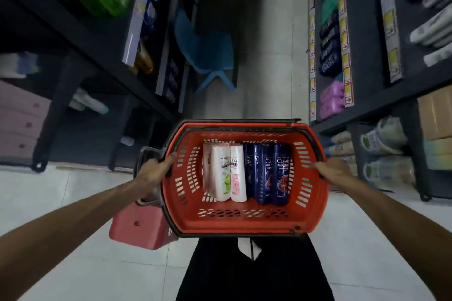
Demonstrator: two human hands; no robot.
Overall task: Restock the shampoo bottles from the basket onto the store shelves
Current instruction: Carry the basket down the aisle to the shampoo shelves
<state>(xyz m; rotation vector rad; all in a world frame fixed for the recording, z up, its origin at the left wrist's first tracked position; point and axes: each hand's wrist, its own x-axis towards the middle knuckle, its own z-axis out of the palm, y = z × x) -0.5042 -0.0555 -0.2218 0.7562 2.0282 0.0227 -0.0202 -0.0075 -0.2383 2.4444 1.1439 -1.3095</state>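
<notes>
Basket [244, 223]: red, held in aisle.
Left hand [154, 171]: grips left rim.
Right hand [330, 170]: grips right rim.
Shampoo bottles [281, 173]: side by side on basket floor.
Handling: likely rigid, slick; grasp round body.

aisle floor [269, 68] lies open between shelves [362, 39]; a blue chair [205, 51] blocks ahead.

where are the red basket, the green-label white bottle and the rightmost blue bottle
red basket [242, 223]: head view, near wall
green-label white bottle [222, 173]: head view, front label
rightmost blue bottle [281, 173]: head view, front label
</notes>
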